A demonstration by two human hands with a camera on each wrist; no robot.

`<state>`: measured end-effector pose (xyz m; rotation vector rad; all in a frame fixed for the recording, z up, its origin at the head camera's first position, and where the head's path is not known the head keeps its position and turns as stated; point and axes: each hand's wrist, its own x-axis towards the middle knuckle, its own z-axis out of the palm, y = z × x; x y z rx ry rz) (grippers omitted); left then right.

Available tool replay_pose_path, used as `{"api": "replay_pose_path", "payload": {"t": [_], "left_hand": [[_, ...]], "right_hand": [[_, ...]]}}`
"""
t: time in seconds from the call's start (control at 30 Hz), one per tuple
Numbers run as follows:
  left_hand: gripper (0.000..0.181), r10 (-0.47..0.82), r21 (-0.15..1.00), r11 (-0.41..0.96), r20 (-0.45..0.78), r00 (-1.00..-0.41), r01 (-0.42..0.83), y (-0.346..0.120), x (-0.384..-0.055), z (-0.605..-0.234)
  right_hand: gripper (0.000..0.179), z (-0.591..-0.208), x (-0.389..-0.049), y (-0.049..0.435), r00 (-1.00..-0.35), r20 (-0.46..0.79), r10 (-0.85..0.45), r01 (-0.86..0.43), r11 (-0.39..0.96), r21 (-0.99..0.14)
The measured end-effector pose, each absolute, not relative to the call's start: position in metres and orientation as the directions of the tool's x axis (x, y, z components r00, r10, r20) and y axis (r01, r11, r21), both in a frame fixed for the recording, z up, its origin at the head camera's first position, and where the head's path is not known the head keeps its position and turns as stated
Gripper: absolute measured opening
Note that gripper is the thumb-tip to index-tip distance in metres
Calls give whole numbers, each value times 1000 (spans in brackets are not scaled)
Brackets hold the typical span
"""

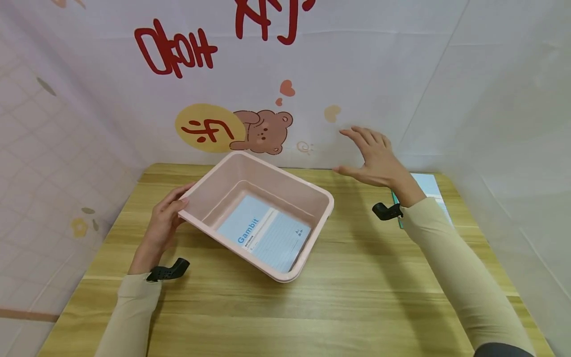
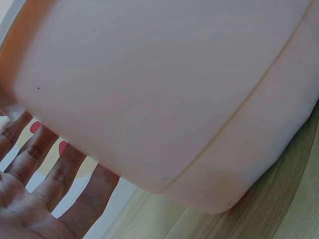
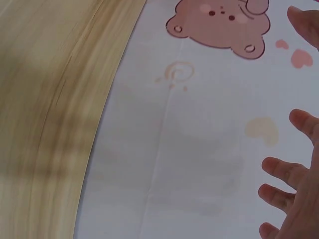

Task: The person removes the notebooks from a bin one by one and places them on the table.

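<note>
A pink plastic basin [image 1: 278, 186] is tilted above the table, its left corner gripped at the rim by my left hand [image 1: 165, 220]. Inside it lies a light blue and white notebook [image 1: 263, 233] marked "Gambit". In the left wrist view the basin's outer side [image 2: 149, 94] fills most of the picture, with the fingers of that hand [image 2: 45, 194] against its edge. My right hand [image 1: 372, 158] is in the air to the right of the basin, fingers spread and holding nothing. The right wrist view shows its fingertips [image 3: 276, 169] in front of the white backdrop.
A second light blue notebook [image 1: 430, 186] lies at the table's back right, partly hidden by my right wrist, with a green edge showing beside it. The wood-grain table [image 1: 312, 317] is bounded by a printed white backdrop [image 1: 366, 64] behind and at the sides.
</note>
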<state>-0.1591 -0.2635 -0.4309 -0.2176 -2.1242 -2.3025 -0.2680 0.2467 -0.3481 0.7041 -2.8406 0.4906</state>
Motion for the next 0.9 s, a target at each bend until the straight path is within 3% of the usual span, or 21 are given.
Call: {"api": "replay_pose_path", "payload": {"t": [0.63, 0.9], "left_hand": [[40, 94, 992, -95, 96, -991, 87, -263, -158, -430], [40, 97, 991, -98, 99, -990, 89, -263, -159, -430]], "right_hand": [[94, -322, -265, 171, -804, 258, -536, -591, 768, -247], [98, -314, -263, 136, -805, 215, -554, -593, 772, -231]]}}
